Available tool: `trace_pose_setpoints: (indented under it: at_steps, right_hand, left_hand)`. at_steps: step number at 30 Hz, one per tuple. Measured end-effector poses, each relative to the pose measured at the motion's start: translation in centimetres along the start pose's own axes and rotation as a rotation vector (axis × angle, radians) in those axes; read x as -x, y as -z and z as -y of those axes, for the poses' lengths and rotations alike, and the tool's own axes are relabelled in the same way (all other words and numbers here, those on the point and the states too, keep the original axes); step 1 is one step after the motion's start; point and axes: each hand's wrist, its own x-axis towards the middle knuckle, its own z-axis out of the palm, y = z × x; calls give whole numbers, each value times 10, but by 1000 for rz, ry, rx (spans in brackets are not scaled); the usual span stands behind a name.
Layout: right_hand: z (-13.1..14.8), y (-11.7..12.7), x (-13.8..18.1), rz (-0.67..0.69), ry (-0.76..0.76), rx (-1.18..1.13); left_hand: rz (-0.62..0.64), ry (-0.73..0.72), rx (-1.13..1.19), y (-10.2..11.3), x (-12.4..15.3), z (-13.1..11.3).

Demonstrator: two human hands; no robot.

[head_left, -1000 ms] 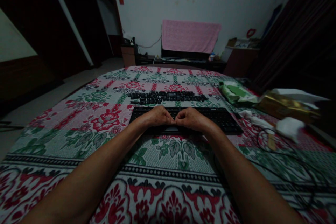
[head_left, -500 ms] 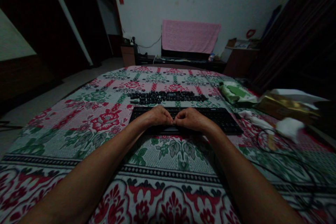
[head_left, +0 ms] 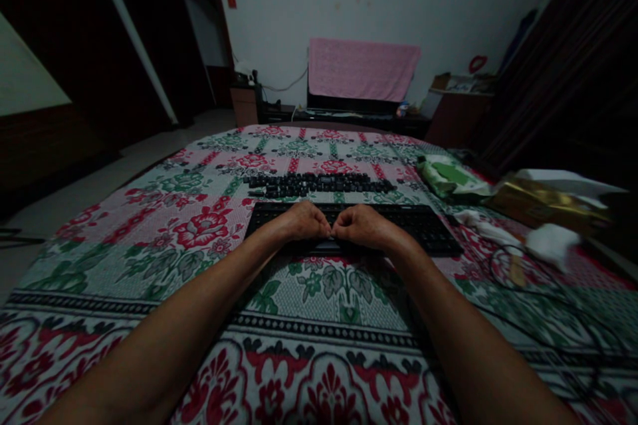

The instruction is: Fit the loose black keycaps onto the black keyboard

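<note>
A black keyboard (head_left: 428, 229) lies on the patterned cloth in front of me. Over its middle, near the front edge, my left hand (head_left: 308, 220) and my right hand (head_left: 357, 223) meet with fingertips almost touching. Both are closed in a pinch; whatever lies between the fingers is too small and dark to make out. Beyond the keyboard, several loose black keycaps (head_left: 319, 183) are spread in a long band. The hands hide the central part of the keyboard.
To the right are a green packet (head_left: 448, 176), a gold box (head_left: 545, 202), crumpled white tissue (head_left: 552, 244) and a looped black cable (head_left: 553, 295). A flowered cloth (head_left: 199, 229) covers the surface. At the far wall, a pink towel (head_left: 363, 70) drapes over a dark screen.
Both hands stay pinched at the same place over the keyboard, with only a very slight shift of the fingers and of the view.
</note>
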Motion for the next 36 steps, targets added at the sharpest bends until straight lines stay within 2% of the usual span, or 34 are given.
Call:
trace_pose_setpoints:
  at_steps: [4, 9, 21, 28, 34, 36]
  right_hand:
    - [-3, -2, -2, 9, 5, 2]
    - [-3, -3, -3, 2, -23, 41]
    - [7, -2, 2, -59, 50, 174]
    - [-2, -6, 1, -49, 52, 109]
    - [-1, -13, 7, -202, 73, 152]
    - [1, -15, 9, -215, 68, 166]
  left_hand:
    - [-7, 10, -44, -2, -2, 3]
    - [-96, -30, -162, -5, -6, 8]
    - [-146, -61, -255, -6, -2, 4]
    - [-150, -117, -307, -4, 1, 5]
    - [-162, -210, -355, -4, 5, 9]
    - [-174, -228, -357, -5, 8, 10]
